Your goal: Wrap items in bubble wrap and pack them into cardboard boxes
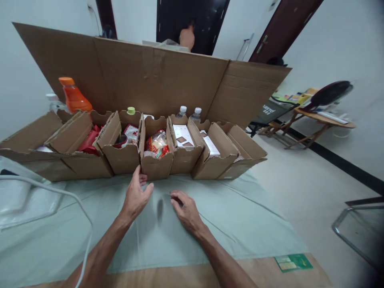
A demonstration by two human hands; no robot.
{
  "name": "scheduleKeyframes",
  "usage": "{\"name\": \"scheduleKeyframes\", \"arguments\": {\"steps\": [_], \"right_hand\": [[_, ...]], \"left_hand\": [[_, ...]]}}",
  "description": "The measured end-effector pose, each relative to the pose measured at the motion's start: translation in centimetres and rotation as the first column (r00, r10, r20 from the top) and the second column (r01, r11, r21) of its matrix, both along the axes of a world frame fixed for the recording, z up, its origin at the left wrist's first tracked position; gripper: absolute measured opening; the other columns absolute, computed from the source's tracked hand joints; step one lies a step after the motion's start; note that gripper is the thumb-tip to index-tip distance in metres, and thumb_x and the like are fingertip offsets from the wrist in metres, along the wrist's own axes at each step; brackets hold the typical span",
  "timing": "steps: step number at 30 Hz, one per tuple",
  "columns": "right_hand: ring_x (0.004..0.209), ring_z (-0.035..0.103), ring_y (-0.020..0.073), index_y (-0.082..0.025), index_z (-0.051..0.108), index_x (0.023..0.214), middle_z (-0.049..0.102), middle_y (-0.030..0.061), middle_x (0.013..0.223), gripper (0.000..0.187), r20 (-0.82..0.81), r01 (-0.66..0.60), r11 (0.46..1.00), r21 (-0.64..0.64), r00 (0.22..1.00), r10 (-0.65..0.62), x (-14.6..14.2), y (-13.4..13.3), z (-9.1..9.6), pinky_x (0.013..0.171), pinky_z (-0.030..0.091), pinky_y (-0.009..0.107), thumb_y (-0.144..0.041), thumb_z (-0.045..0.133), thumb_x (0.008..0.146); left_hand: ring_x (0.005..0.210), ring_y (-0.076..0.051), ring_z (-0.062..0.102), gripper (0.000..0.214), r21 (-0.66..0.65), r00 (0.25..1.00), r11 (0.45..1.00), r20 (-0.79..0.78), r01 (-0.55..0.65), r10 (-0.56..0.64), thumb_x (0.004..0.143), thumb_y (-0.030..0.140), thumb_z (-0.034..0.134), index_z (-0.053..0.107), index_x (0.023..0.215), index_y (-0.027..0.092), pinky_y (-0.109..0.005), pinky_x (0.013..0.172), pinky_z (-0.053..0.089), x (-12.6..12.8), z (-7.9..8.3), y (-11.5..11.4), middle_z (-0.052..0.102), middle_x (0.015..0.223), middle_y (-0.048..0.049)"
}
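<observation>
Over the pale green cloth (156, 244), my left hand (137, 195) is open, its fingertips close to the lower front of the middle cardboard bins; I cannot tell if they touch. Nothing is in it. My right hand (186, 210) is a little lower and to the right, fingers bent with a gap between thumb and index, holding nothing I can see. The bin (156, 170) just ahead contains a red and clear food packet (158, 143). To its left, another bin (126, 160) holds red-and-white packets (131, 134). A white box (183, 136) stands in the bin to the right.
Behind the bins rises a tall cardboard panel (162, 84), with an orange bottle (75, 96) in front of its left part. A grey cable (75, 196) crosses the left side, near clear plastic bags (27, 196). A green card (293, 263) lies front right. Another person (187, 38) is at the back.
</observation>
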State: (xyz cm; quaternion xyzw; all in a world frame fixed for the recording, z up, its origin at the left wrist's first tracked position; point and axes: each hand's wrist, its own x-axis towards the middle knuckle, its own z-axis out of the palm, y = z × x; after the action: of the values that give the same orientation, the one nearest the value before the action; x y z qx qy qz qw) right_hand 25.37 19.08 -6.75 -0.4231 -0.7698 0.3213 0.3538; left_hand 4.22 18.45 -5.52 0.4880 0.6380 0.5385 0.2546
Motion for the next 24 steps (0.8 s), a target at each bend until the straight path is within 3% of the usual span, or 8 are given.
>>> {"name": "scheduleKeyframes", "arguments": {"steps": [3,5,8,11,15,18,21,24], "right_hand": [[0.097,0.072,0.0214,-0.020,0.071,0.099,0.077,0.0086,0.104,0.019,0.018,-0.007,1.000,-0.010,1.000,0.007,0.0,0.2,-0.1,0.090,0.055,0.035,-0.020,0.054,0.092],[0.092,0.072,0.0214,-0.020,0.072,0.099,0.078,0.0077,0.098,0.020,0.037,0.000,1.000,-0.024,0.999,0.001,0.3,0.1,0.0,0.087,0.056,0.034,-0.023,0.054,0.093],[0.086,0.073,0.0207,-0.020,0.073,0.099,0.078,0.0070,0.095,0.020,0.040,0.002,1.000,-0.023,0.999,-0.001,0.4,0.0,0.9,0.080,0.058,0.032,-0.027,0.054,0.093],[0.081,0.072,0.0186,-0.021,0.072,0.106,0.079,0.0057,0.095,0.022,0.034,-0.062,0.998,0.034,0.998,0.060,-1.0,0.2,3.8,0.075,0.057,0.028,-0.027,0.055,0.094],[0.082,0.073,0.0176,-0.021,0.057,0.140,0.078,0.0024,0.094,0.043,0.142,-0.163,0.972,0.170,0.980,0.140,-7.2,1.6,10.2,0.082,0.057,0.028,-0.024,0.050,0.098],[0.087,0.076,0.0254,-0.015,0.033,0.158,0.078,0.0066,0.094,0.061,0.411,-0.167,0.967,0.193,0.909,0.075,-13.4,3.3,14.4,0.087,0.057,0.038,-0.022,0.051,0.100],[0.097,0.076,0.0341,-0.006,0.038,0.151,0.077,0.0182,0.101,0.055,0.620,-0.078,0.978,0.191,0.782,-0.058,-18.1,4.9,16.3,0.087,0.056,0.045,-0.019,0.054,0.100],[0.105,0.074,0.0348,-0.007,0.055,0.133,0.075,0.0224,0.109,0.034,0.665,-0.030,0.979,0.200,0.738,-0.113,-20.1,5.9,16.5,0.088,0.055,0.043,-0.014,0.051,0.100]], "left_hand": [[0.115,-0.027,0.068,0.087,-0.016,0.999,0.999,0.001,0.033,-0.033,0.080,0.037,0.063,0.031,0.156,0.008,-0.049,0.100,0.055,0.0,0.2,0.9,0.066,0.124,-0.0192],[0.106,-0.026,0.072,0.084,-0.043,0.997,0.996,-0.005,0.074,-0.075,0.080,0.036,0.064,0.036,0.155,0.010,-0.048,0.094,0.058,-0.5,0.5,-0.3,0.070,0.120,-0.0178],[0.097,-0.024,0.075,0.065,-0.108,0.987,0.983,-0.048,0.147,-0.153,0.082,0.036,0.063,0.054,0.144,0.017,-0.044,0.089,0.061,-1.7,0.3,-4.7,0.076,0.110,-0.0123],[0.094,-0.023,0.077,0.043,-0.130,0.986,0.982,-0.080,0.134,-0.145,0.086,0.037,0.062,0.069,0.126,0.021,-0.039,0.087,0.063,-2.8,-0.8,-10.0,0.079,0.105,-0.0098],[0.089,-0.022,0.079,0.032,-0.105,0.996,0.993,-0.061,0.058,-0.064,0.089,0.039,0.062,0.076,0.113,0.022,-0.031,0.080,0.065,-3.6,-2.1,-14.7,0.082,0.098,-0.0082],[0.088,-0.021,0.080,0.029,-0.065,0.998,0.997,-0.051,0.042,-0.046,0.090,0.038,0.063,0.077,0.111,0.024,-0.027,0.078,0.064,-4.0,-2.2,-16.0,0.082,0.098,-0.0070],[0.084,-0.020,0.080,0.029,-0.017,0.999,0.999,-0.042,0.028,-0.028,0.090,0.039,0.063,0.078,0.110,0.024,-0.025,0.076,0.064,-4.7,-1.9,-16.6,0.082,0.095,-0.0065],[0.082,-0.021,0.079,0.031,-0.022,1.000,1.000,-0.015,-0.017,0.016,0.089,0.045,0.064,0.079,0.108,0.024,-0.027,0.075,0.065,-5.5,-2.0,-17.5,0.082,0.093,-0.0067]]}}
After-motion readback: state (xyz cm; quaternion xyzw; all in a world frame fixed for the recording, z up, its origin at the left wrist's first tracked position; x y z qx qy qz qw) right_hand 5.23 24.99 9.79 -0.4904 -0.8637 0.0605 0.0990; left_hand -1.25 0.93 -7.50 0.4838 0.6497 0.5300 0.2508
